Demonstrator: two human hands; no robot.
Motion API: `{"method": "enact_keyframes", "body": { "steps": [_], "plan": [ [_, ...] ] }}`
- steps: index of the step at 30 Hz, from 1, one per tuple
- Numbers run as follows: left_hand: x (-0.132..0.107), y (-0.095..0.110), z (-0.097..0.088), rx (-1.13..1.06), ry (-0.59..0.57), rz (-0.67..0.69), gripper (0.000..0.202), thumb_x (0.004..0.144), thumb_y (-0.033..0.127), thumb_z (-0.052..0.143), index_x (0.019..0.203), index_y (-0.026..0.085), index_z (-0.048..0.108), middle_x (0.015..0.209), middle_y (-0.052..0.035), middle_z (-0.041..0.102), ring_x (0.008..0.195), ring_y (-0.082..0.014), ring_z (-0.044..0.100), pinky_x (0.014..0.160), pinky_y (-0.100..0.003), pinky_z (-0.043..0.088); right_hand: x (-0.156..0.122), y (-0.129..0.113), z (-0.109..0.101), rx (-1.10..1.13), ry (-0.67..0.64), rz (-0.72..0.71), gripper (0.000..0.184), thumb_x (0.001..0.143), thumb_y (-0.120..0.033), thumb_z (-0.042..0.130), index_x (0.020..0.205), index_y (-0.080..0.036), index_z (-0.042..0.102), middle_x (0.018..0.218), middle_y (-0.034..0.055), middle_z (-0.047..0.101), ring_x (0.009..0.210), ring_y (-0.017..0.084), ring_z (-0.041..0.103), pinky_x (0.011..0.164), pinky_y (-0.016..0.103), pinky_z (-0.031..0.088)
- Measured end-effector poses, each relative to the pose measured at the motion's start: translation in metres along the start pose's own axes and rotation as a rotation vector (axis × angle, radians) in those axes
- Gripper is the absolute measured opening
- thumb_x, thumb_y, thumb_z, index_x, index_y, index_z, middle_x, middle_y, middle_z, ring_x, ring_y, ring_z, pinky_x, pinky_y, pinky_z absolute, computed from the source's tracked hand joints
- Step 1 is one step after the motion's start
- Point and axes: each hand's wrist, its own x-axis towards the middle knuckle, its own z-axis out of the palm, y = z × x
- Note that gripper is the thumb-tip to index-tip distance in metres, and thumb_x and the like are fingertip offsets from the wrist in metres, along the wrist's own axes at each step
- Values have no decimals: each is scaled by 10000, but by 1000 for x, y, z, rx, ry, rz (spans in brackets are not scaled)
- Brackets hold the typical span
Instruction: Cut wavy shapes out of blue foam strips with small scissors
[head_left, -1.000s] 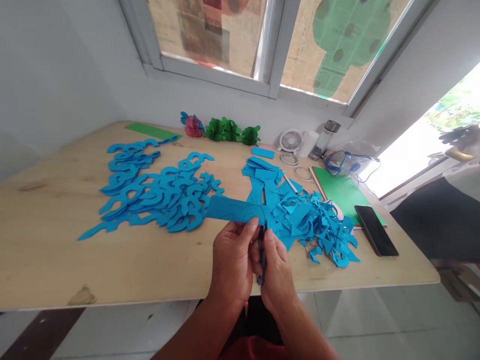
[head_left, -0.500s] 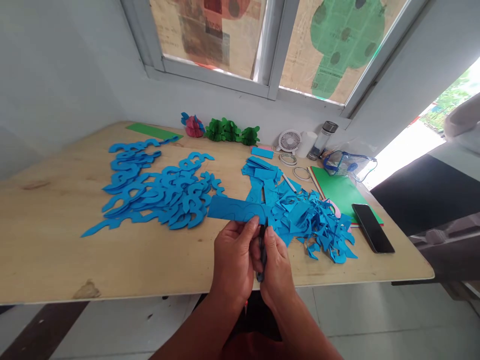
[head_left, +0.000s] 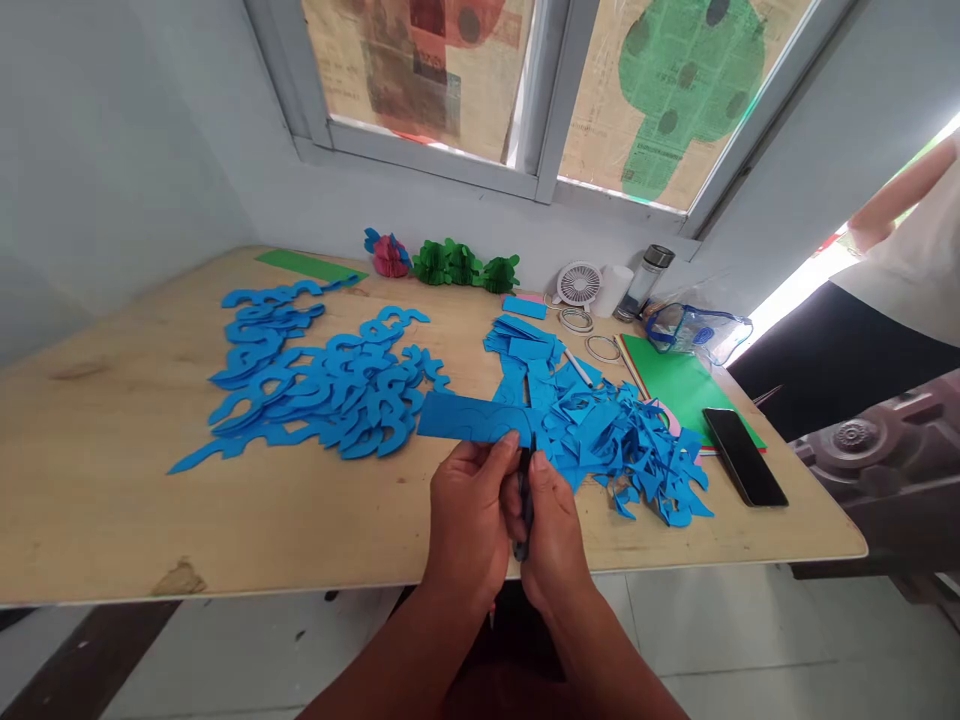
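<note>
Shifted into view at 2 o'clock since the earlier frame, a co-worker [head_left: 900, 265] stands near as the left hand [head_left: 469, 525] pinches a blue paper strip [head_left: 469, 418] at 12 o'clock, and the right hand [head_left: 551, 535] grips a dark tool [head_left: 525, 500]; a bump could jolt the tool and tear the strip.
</note>
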Motion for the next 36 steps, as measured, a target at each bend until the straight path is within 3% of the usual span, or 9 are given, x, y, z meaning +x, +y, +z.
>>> {"method": "enact_keyframes", "body": {
  "steps": [4, 22, 36],
  "plan": [
    [0, -1, -1, 16, -13, 1, 221, 617, 257, 747, 570, 180, 545, 376, 92, 381, 311, -51, 296, 295, -179, 222, 0, 0, 0, -11, 0, -16, 509, 797, -583, 566, 525, -176, 428, 457, -68, 347, 418, 64, 227, 398, 216, 125],
    [2, -2, -2, -20, -15, 1, 204, 595, 228, 755, 566, 174, 560, 417, 75, 465, 320, -48, 339, 358, -189, 322, -1, -1, 1, -28, 0, -5, 514, 801, -584, 550, 511, -185, 408, 445, -71, 321, 412, 69, 215, 402, 232, 120],
    [1, -1, -3, -1, -2, -25, 231, 581, 235, 767, 558, 171, 546, 387, 82, 426, 310, -56, 336, 327, -185, 279, -3, 3, -1, -23, 3, 16, 500, 818, -568, 543, 526, -183, 415, 465, -72, 305, 421, 70, 193, 396, 225, 114]
  ]
}}
